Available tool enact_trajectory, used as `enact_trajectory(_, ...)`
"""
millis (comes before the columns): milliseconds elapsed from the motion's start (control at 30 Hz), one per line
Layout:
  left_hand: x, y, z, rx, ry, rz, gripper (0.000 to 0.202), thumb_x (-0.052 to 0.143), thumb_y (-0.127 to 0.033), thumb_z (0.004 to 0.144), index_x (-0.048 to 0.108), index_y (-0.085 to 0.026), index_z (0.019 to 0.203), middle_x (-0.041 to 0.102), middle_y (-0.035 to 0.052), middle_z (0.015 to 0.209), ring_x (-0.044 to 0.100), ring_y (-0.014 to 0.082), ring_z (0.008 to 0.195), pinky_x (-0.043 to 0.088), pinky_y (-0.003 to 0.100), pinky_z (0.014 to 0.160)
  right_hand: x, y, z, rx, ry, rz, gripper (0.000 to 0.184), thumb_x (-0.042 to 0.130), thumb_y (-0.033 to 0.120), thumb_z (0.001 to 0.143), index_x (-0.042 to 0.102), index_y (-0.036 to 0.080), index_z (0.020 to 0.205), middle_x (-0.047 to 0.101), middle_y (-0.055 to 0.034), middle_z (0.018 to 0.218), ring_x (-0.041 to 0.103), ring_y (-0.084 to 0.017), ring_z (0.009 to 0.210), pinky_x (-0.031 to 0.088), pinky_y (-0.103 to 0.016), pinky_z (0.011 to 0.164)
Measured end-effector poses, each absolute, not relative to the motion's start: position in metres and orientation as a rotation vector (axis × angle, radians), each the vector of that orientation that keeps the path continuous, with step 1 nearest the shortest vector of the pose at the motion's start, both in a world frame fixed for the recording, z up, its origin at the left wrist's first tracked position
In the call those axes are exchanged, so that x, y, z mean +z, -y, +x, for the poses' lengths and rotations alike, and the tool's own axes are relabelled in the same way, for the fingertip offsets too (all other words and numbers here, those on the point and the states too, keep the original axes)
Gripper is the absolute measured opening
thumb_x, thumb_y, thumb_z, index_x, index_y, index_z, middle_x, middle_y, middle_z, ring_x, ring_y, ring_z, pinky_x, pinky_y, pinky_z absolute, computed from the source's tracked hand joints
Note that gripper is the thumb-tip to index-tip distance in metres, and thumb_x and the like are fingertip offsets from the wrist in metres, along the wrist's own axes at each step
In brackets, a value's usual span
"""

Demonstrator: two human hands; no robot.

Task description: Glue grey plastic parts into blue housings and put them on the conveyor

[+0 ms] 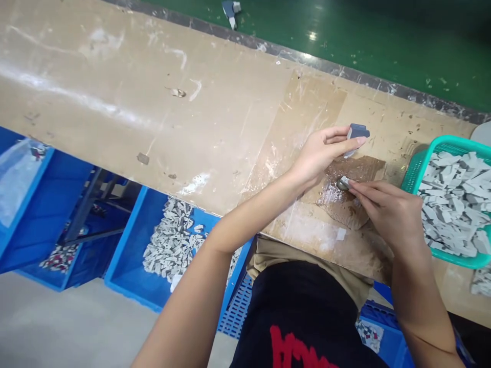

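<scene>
**Right hand** [391,217]: my thumb and fingertips [355,187] pinch a small grey piece [344,181], low over the bench, with a round metal disc [340,186] right against it.

**Left hand** [316,156]: curled, gripping a slate-blue block [358,132] at my fingertips, just above the far edge of the brown sheet.

**Under my hands:** a glossy, wet-looking brown sheet [362,168] lies on the tan workbench [153,112], and the disc sits at its near end.

**To my right:** a teal plastic basket [433,156] stands on the bench, heaped with grey pieces [454,204], just beyond my right hand.

**To my left:** below the bench edge, a blue bin [126,230] holds a pile of similar grey pieces [172,240].

**Beyond the bench:** a green floor [383,30].
</scene>
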State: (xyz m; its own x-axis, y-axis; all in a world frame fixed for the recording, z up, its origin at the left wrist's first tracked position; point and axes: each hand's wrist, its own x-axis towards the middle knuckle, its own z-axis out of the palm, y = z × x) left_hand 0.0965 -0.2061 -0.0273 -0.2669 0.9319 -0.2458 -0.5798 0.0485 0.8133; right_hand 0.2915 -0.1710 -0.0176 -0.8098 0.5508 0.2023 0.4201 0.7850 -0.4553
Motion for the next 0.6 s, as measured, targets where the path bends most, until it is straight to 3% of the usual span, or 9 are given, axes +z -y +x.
enact_trajectory(267,-0.027,0.207,0.095,1.590,-1.071,0.500,0.030,0.077,-0.032,0.080,0.073,-0.014,0.103,0.071,0.0045,0.110,0.063,0.0214,0.117,0.048,0.037,0.105,-0.008,0.173,0.292,0.547,2.531,-0.810,0.023,0.063,0.028,0.096,0.075,0.033,0.115,0.079,-0.0001,0.101,0.075,-0.021,0.089,0.061,-0.035,0.080)
enact_trajectory(600,-0.020,0.208,0.093,1.597,-1.090,0.420,0.027,0.075,-0.030,0.080,0.072,-0.012,0.100,0.071,0.0062,0.104,0.065,0.0196,0.112,0.049,0.034,0.102,-0.009,0.172,0.292,0.493,2.513,-0.726,0.023,0.064,0.023,0.095,0.076,0.030,0.113,0.079,-0.0002,0.097,0.075,-0.017,0.084,0.061,-0.031,0.077)
